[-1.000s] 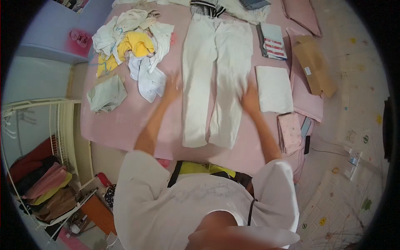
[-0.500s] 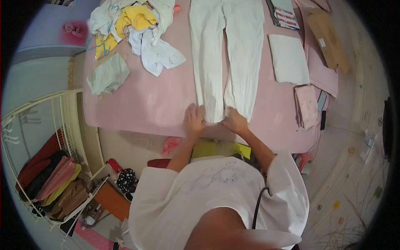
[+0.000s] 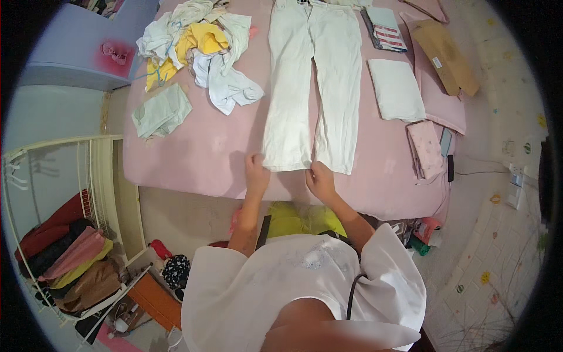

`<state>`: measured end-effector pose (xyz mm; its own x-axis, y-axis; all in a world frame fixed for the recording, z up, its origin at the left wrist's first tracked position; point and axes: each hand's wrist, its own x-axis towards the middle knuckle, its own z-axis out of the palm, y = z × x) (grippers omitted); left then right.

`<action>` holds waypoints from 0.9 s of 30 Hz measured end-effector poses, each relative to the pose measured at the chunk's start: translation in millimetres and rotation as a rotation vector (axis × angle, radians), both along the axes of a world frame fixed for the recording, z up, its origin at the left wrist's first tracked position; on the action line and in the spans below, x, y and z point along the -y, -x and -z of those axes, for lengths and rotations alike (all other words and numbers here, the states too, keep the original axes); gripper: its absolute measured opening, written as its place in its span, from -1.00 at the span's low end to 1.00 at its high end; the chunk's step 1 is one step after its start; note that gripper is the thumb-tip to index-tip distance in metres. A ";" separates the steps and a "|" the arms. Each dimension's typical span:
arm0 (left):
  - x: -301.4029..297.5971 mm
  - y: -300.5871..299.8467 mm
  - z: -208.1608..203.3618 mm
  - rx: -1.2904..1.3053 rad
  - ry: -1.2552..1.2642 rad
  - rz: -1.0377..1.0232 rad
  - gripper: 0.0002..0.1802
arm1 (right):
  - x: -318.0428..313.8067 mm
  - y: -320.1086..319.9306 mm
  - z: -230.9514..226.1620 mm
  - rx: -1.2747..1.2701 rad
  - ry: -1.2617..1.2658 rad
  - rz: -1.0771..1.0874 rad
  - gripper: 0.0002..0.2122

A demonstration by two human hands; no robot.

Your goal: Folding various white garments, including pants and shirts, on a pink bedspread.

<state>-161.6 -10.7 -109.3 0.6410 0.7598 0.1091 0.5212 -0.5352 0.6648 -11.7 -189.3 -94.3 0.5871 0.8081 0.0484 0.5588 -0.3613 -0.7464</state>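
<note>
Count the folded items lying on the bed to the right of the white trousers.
3 for certain: a striped folded piece at the top, a white folded piece in the middle, and a pink folded piece nearest the bed's edge. The white trousers lie flat; more may be hidden.

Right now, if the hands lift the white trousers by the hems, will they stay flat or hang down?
The trousers lie flat on the pink bed, so they are likely soft and would sag. Both hands, left and right, grip the hems; the cloth looks light.
</note>
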 end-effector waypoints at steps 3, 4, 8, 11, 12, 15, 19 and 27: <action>-2.9 -14.5 -13.0 0.194 0.185 -0.317 -0.60 | 0.6 11.5 -29.7 -0.166 -0.012 0.110 -0.83; 6.8 -23.3 -14.7 0.364 0.432 -0.535 -0.63 | 5.1 12.2 -26.0 -0.163 -0.004 0.122 -0.83; 27.5 -15.6 -6.5 0.388 0.413 -0.342 -0.68 | 6.1 9.4 -20.9 -0.082 0.191 0.153 -0.78; 31.5 2.6 -19.2 0.176 0.059 -0.167 -0.68 | 19.4 3.6 -12.5 -0.078 0.141 0.144 -0.71; 28.9 12.2 -14.6 -0.001 0.105 0.022 -0.65 | 27.5 5.0 -6.9 -0.071 0.136 0.079 -0.69; 43.9 49.2 25.0 -0.204 0.139 0.291 -0.61 | 45.5 14.7 25.4 -0.139 0.494 -0.114 -0.66; 54.1 52.0 24.0 -0.453 0.164 0.435 -0.66 | 62.3 11.1 63.2 -0.137 0.691 -0.308 -0.74; 17.7 -33.1 -4.9 -0.410 0.099 0.336 -0.66 | -130.4 -87.1 28.5 0.230 0.101 0.100 -0.54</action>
